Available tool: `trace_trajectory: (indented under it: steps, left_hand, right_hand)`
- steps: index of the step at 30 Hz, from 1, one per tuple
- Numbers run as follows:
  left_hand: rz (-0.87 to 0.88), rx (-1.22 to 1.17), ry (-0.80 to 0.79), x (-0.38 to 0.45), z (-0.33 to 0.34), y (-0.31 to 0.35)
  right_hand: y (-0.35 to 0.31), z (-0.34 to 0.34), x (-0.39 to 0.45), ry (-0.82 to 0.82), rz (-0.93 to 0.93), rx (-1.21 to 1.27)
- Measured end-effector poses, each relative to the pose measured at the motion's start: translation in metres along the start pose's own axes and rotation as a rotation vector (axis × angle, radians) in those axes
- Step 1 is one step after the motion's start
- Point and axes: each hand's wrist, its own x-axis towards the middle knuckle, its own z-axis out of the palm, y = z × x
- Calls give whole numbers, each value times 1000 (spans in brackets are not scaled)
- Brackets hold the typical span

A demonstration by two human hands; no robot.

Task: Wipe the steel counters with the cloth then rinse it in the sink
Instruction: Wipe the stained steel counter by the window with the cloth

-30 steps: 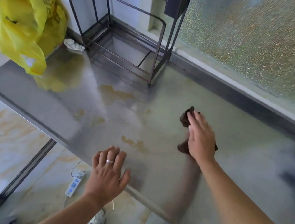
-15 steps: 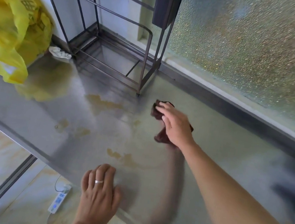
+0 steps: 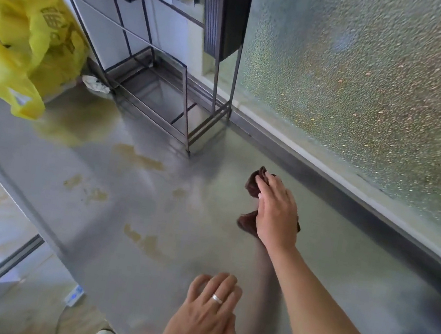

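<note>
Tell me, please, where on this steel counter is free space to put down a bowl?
Free: the steel counter right of the right hand pressing the dark brown cloth, toward the frosted window. Crowded: the far left corner, holding the black wire rack and yellow plastic bag.

Bright daylight comes through the frosted window (image 3: pixel 373 84); below it the steel counter (image 3: pixel 114 236) shows soft glare, motion-blurred edges.

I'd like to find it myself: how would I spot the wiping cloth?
Start at the steel counter below the frosted window. Just right of the wire rack, the right hand presses on the cloth: dark brown and crumpled, unlike the yellow bag.
</note>
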Motion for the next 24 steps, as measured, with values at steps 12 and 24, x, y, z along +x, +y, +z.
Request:
trace_trajectory:
  steps: [12, 24]
  left_hand:
    - [-14, -24, 68, 5, 13, -2]
    - [-5, -21, -57, -5, -11, -8]
  right_hand:
    - [-49, 38, 81, -58, -114, 27]
    - [-52, 2, -17, -281, -465, 139]
